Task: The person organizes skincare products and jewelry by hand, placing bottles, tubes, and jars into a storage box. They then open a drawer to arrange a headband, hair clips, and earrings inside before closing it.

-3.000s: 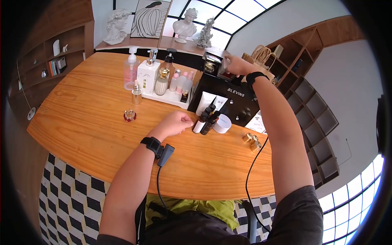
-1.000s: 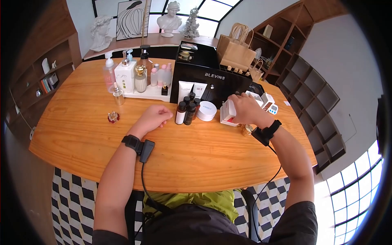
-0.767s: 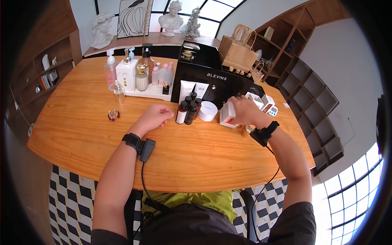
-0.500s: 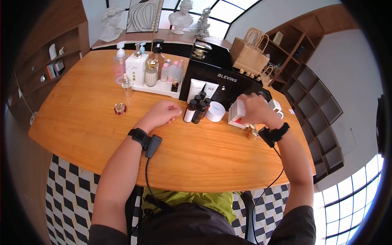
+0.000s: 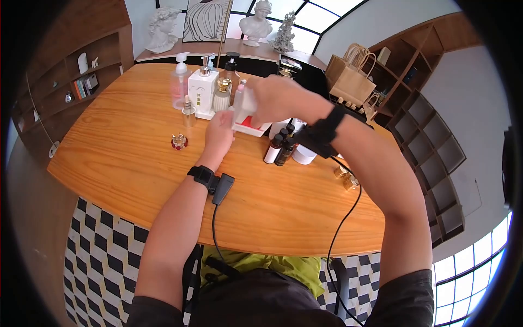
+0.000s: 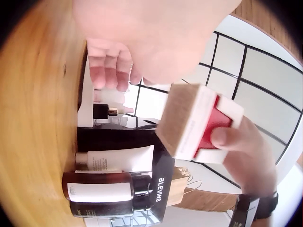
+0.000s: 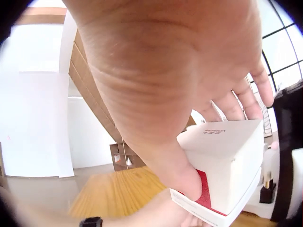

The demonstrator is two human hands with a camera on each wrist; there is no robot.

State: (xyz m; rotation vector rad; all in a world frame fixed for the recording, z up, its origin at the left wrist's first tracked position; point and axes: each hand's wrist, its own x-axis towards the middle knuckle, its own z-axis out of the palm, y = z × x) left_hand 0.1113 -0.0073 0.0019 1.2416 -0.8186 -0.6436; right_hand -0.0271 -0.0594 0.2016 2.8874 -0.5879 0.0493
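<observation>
A white box with a red patch (image 5: 246,121) is held in the air by the right hand (image 5: 286,101), in front of the bottle tray. In the right wrist view that hand (image 7: 180,80) grips the box (image 7: 225,165), thumb on the red part, fingers across the far side. The left hand (image 5: 219,133) is beside the box, low over the table; in the left wrist view its fingers (image 6: 110,71) look relaxed, with a gap to the box (image 6: 189,123). Dark bottles (image 5: 284,151) stand right of the hands, partly under the right forearm.
Pump bottles (image 5: 202,90) stand at the back left, with a dropper bottle (image 5: 188,115) and a red-and-gold ornament (image 5: 179,142) nearer. A black case (image 5: 310,76) and paper bags (image 5: 351,82) are behind; gold pieces (image 5: 350,181) and a cable lie right.
The right hand has lifted the box from the table's right side and carried it left, over to the left hand. The left hand has turned its fingers upward beside it.
</observation>
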